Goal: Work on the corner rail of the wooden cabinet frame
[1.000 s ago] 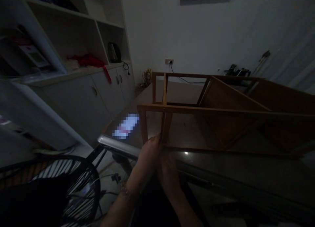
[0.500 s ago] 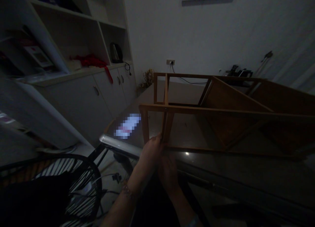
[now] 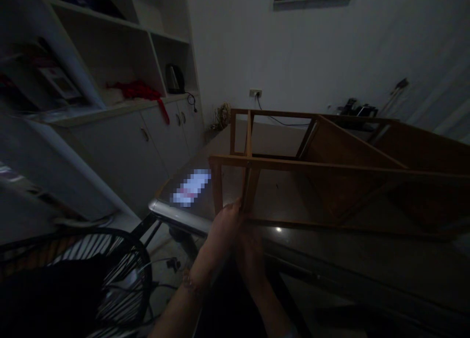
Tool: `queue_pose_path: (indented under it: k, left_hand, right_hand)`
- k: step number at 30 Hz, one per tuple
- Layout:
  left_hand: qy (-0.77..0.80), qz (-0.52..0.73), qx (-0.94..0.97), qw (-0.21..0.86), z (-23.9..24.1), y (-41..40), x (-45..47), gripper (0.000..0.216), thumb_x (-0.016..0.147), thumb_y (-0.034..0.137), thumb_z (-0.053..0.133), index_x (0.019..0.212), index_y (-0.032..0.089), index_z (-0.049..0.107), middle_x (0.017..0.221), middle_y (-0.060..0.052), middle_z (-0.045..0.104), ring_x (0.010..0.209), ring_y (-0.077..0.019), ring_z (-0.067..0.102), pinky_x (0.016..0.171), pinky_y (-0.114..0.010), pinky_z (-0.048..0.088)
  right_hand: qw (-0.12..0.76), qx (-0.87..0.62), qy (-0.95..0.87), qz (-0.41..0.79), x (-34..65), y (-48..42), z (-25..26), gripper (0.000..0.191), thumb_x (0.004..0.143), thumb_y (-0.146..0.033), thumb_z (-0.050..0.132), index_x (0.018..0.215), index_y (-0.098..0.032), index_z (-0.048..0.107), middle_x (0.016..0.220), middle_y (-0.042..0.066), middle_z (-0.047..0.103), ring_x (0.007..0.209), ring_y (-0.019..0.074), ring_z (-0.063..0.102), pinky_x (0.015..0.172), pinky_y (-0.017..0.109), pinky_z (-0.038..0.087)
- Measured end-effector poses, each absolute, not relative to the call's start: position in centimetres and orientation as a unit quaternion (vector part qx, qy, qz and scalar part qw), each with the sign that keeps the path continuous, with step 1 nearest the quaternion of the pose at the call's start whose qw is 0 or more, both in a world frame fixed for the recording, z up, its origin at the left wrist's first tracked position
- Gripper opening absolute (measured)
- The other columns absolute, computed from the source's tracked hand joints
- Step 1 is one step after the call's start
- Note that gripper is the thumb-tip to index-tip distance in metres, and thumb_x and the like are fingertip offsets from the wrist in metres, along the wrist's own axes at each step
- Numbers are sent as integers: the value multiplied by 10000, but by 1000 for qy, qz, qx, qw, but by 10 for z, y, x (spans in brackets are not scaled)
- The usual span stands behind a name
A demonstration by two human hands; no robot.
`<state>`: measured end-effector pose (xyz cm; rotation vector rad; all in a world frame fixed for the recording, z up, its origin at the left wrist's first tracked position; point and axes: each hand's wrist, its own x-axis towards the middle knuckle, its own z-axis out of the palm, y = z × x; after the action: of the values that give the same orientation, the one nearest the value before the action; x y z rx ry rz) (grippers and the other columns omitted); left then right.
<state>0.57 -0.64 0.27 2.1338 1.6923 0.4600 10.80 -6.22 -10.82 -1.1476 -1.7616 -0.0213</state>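
Observation:
A wooden shelf frame (image 3: pixel 286 163) lies on its side on the table, with slanted panels toward its right part. At its near left corner, my left hand (image 3: pixel 225 228) is closed round the lower end of a crossbar. My right hand (image 3: pixel 251 255) is just right of and below the left one, at the table's near edge under the bottom rail. Its fingers are curled and blurred in the dim light. Whatever they hold is hidden.
A phone with a lit, pixelated screen (image 3: pixel 191 187) lies at the left corner of the table (image 3: pixel 205 223). A black slatted chair (image 3: pixel 139 259) stands at lower left. White cabinets (image 3: pixel 121 142) carry a kettle (image 3: pixel 174 78) and red cloth (image 3: pixel 139 90). Dark items stand behind the frame.
The view has shifted very slightly. My right hand has turned a little near the bottom rail, while my left hand keeps its place on the frame.

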Motion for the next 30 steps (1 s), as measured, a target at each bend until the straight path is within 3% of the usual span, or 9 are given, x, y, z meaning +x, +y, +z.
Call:
queue_pose_path:
  k: [13,20,30]
  left_hand:
    - [599,167,759,195,-1,-6,3,463,1073,207,619,1502,99,487,1250,-174,779,1175,-306,772,973,-363,598]
    - [586,167,769,192,-2,-6,1,450,1072,205,614,1489,99,480,1259,-187,777,1195,-303,768,971,-359,603]
    - [591,186,765,178,-11,-9,2,433,1046,174,631,1454,103,507,1233,-179,774,1173,-308,770,979,-388,618]
  right_hand:
    - [488,-464,-739,-23,112,-65,-99,313,1086,-155,468,1123,-251,763,935,67,795,830,245,691,781,374,544]
    - [503,-385,-773,-36,113,-79,-92,378,1117,-246,422,866,-243,704,703,32,700,691,213,632,709,353,498]
    - [509,-392,-763,-66,117,-81,-81,394,1111,-220,431,755,-231,600,626,11,629,665,186,572,687,336,413]
